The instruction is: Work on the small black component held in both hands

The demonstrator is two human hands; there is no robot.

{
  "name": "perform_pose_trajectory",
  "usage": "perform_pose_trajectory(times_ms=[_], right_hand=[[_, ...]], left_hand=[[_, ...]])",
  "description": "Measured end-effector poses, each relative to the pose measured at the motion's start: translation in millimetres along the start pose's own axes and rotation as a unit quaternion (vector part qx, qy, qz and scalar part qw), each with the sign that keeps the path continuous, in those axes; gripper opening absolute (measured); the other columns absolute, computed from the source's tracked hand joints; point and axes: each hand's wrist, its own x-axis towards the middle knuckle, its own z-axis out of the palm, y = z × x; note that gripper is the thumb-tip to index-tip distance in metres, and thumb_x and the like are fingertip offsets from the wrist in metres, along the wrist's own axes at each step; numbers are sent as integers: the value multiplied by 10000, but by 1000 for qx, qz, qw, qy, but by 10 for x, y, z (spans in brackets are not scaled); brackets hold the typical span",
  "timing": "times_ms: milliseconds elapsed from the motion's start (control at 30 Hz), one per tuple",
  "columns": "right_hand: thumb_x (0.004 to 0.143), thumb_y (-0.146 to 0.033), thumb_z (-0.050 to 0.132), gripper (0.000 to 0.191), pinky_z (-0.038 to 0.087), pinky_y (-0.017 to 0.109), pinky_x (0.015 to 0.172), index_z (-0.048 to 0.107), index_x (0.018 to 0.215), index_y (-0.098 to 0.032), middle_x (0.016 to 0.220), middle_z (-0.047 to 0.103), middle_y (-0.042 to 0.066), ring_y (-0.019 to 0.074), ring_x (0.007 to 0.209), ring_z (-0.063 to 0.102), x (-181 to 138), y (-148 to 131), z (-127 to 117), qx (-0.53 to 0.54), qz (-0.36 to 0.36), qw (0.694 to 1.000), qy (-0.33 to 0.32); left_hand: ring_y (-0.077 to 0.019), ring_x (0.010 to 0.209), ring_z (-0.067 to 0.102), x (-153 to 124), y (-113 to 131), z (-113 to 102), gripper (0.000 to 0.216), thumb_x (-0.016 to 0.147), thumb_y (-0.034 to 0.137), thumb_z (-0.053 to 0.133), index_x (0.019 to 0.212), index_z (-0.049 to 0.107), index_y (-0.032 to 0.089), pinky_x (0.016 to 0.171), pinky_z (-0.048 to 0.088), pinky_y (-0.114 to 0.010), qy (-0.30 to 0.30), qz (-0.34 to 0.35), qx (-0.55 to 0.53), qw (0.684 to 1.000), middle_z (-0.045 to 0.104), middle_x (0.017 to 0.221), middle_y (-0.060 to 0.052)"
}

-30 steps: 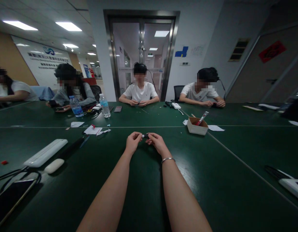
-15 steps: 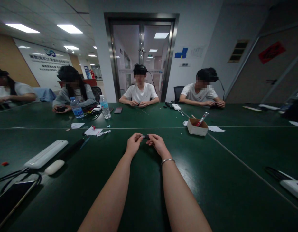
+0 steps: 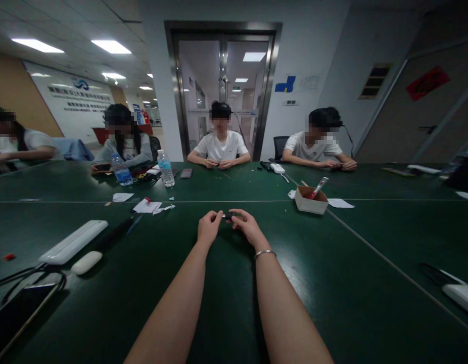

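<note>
Left hand (image 3: 209,227) pinches the dark piece (image 3: 228,216) (probably light, stiff, best held by its ends), right hand (image 3: 248,226) grip unclear!

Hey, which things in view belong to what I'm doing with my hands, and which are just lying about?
In hand:
- small dark object with a silvery end, between left hand and right hand

Apparently just lying about:
- dark-screened phone
- long white device
- rounded white case
- open box
- paper scraps
</note>
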Motion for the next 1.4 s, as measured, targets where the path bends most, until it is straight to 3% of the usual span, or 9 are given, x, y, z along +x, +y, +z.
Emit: perform_pose_trajectory(times_ms=[333, 633, 967, 1400], right_hand=[[630, -258, 768, 416, 454, 266, 643, 667, 1032, -230, 798, 645, -3, 115, 660, 576, -20, -19, 12, 9, -7, 999, -30], [641, -272, 759, 408, 440, 265, 617, 662, 1035, -230, 790, 634, -3, 112, 628, 564, -15, -9, 5, 16, -11, 1000, -24], [639, -293, 751, 409, 431, 258, 584, 664, 1033, -227, 787, 685, 9, 112, 590, 560, -28, -36, 17, 11, -3, 1000, -7], [647, -354, 767, 416, 453, 267, 601, 672, 1027, -211, 747, 698, 16, 117, 577, 572, -1, -6, -11, 9, 1, 1000, 12]], left_hand=[[-138, 514, 472, -12, 34, -32, 508, 852, 600, 421, 599, 590, 192, 532, 308, -261, 11, -54, 33, 998, 561, 561, -2], [-153, 516, 504, 3, 4, -22, 595, 831, 697, 369, 607, 597, 195, 540, 348, -268, -7, -66, 15, 998, 578, 563, -17], [-159, 590, 548, 26, -32, -4, 543, 827, 660, 419, 608, 598, 197, 581, 362, -262, 11, -27, 13, 1000, 600, 583, -17], [-158, 683, 584, 27, -30, -6, 392, 835, 547, 496, 718, 625, 196, 665, 434, -267, -26, -1, -28, 999, 640, 691, -13]])
